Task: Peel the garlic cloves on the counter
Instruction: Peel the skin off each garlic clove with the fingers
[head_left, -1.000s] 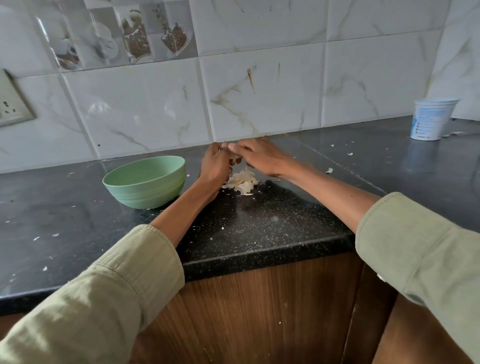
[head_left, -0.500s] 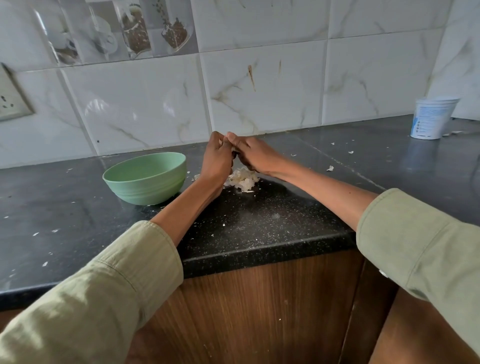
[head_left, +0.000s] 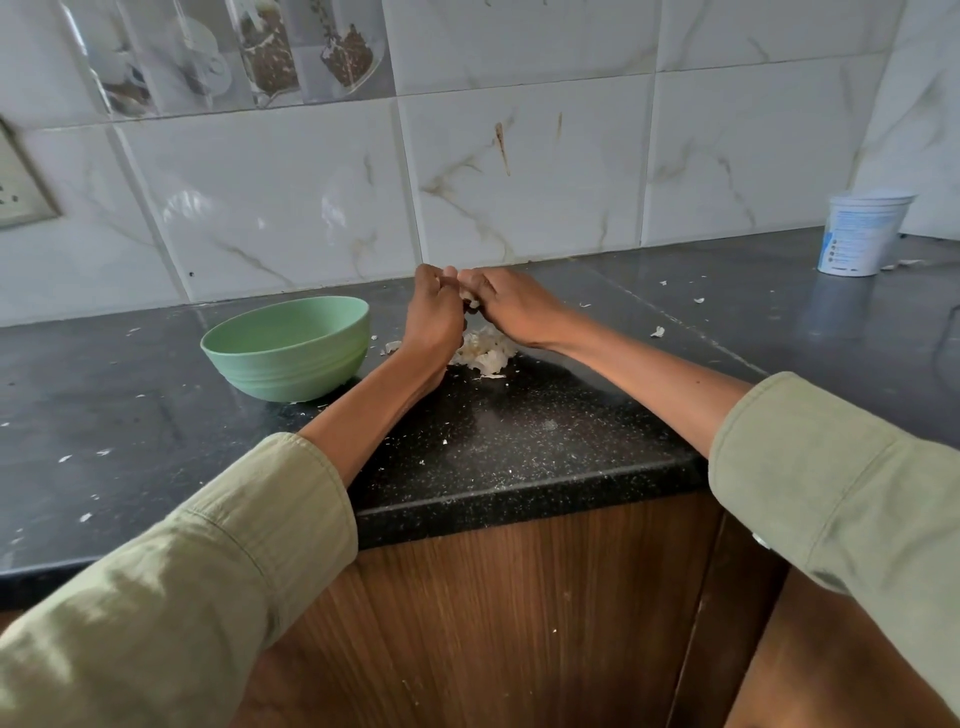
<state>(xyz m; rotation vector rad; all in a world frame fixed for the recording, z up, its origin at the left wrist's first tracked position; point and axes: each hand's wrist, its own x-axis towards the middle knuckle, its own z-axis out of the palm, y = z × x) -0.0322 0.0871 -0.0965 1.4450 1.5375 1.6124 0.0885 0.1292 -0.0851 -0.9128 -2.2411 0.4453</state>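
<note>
My left hand (head_left: 434, 317) and my right hand (head_left: 511, 306) meet fingertip to fingertip above the black counter (head_left: 519, 441), near the tiled wall. Between them they pinch a small garlic clove (head_left: 469, 299), of which only a pale sliver shows. Directly below the hands lies a heap of white garlic skins (head_left: 485, 351). A mint-green bowl (head_left: 285, 345) stands on the counter just left of my left hand; its inside is hidden from this angle.
A white and blue plastic tub (head_left: 862, 234) stands at the far right by the wall. Small bits of skin are scattered over the counter. A wall socket (head_left: 21, 187) sits at the left edge. Wooden cabinet fronts (head_left: 519, 623) run below the counter edge.
Both hands stay together over the skin heap, working the clove; they rose slightly toward the wall a moment ago. The bowl has not moved.
</note>
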